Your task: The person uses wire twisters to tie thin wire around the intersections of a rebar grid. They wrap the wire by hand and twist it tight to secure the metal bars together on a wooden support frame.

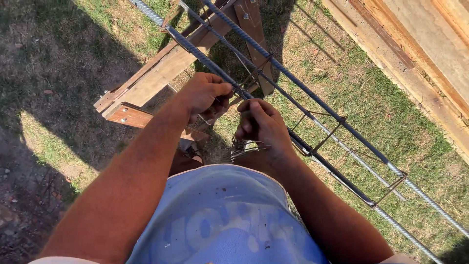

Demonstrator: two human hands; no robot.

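Observation:
A cage of long ribbed steel bars (312, 100) tied with thin square stirrups (326, 128) runs diagonally from the top left to the lower right. It rests on a wooden trestle (161, 71). My left hand (202, 94) grips the nearest bar (195, 49) from the left, with thin tie wire between its fingers. Just to the right, my right hand (261, 126) pinches wire at the same bar. A bundle of thin wire pieces (244, 145) hangs below its palm.
Patchy grass (351, 88) and bare dirt lie under the cage. Long wooden planks (420, 58) run along the top right. My blue shirt (224, 220) fills the bottom centre. A sandalled foot (193, 154) shows beneath the trestle.

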